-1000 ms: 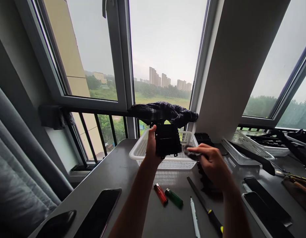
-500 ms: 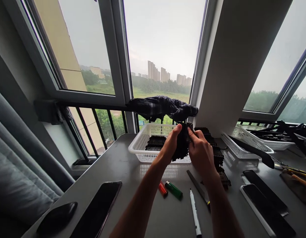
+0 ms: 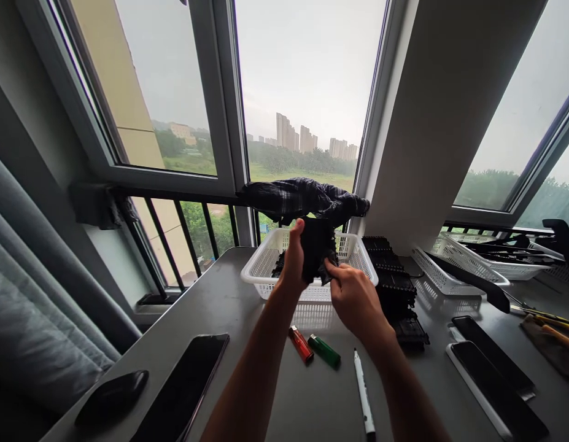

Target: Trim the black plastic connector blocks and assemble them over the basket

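Note:
In front of the white plastic basket (image 3: 256, 274) my left hand (image 3: 293, 259) grips a flat black plastic piece (image 3: 315, 242) with a jagged edge, thumb up along its left side. My right hand (image 3: 358, 296) is closed on a crumpled dark cloth (image 3: 329, 265), pressed against the lower right part of the piece. Similar black pieces lie inside the basket, partly hidden by my hands. To the right of the basket, more toothed black pieces (image 3: 392, 270) lie in an overlapping row.
On the grey table (image 3: 247, 307) lie a red lighter (image 3: 301, 345), a green lighter (image 3: 324, 352), a white marker (image 3: 363, 393), a phone (image 3: 183, 387) and a mouse (image 3: 112, 399). More phones (image 3: 496, 387) and baskets (image 3: 450, 276) stand right. Bunched plaid fabric (image 3: 305, 197) covers the railing.
The black piece has moved left and turned its broad face toward me. My right hand has slid down and left with the cloth. The dark flat tool is now hidden behind my right arm.

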A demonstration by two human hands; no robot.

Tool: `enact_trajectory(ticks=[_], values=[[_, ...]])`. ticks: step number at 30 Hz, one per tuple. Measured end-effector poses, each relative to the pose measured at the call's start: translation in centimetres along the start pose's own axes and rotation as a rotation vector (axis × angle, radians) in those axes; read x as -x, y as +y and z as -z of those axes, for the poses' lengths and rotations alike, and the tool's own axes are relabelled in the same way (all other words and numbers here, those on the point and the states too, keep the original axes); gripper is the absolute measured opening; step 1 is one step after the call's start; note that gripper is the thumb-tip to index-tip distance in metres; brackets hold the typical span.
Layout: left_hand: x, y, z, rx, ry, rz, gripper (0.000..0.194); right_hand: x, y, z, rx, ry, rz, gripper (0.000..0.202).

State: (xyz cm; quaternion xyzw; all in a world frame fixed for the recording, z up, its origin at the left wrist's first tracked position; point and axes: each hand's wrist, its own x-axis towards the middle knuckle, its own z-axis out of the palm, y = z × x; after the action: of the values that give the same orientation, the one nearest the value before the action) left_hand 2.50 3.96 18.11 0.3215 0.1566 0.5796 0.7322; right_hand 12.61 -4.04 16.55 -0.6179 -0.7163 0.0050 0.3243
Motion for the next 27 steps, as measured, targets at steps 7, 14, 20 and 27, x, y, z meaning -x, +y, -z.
enact_trajectory(ticks=[7, 14, 20, 27], values=[[0.0, 0.6, 0.4, 0.013, -0.015, -0.043, 0.048, 0.2, -0.1, -0.2, -0.266, -0.008, -0.051, 0.046], [0.3, 0.5, 0.5, -0.004, -0.056, -0.028, 0.05, -0.3, 1.0, -0.4, -0.553, -0.077, -0.101, 0.043], [0.3, 0.1, 0.3, -0.036, -0.11, -0.087, 0.051, -0.1, 0.5, 0.3, -0.551, -0.118, -0.104, 0.036], [-0.4, -1.3, 0.2, -0.008, -0.015, -0.143, 0.051, 0.1, -0.1, 0.0, -0.53, -0.089, -0.116, 0.022]])
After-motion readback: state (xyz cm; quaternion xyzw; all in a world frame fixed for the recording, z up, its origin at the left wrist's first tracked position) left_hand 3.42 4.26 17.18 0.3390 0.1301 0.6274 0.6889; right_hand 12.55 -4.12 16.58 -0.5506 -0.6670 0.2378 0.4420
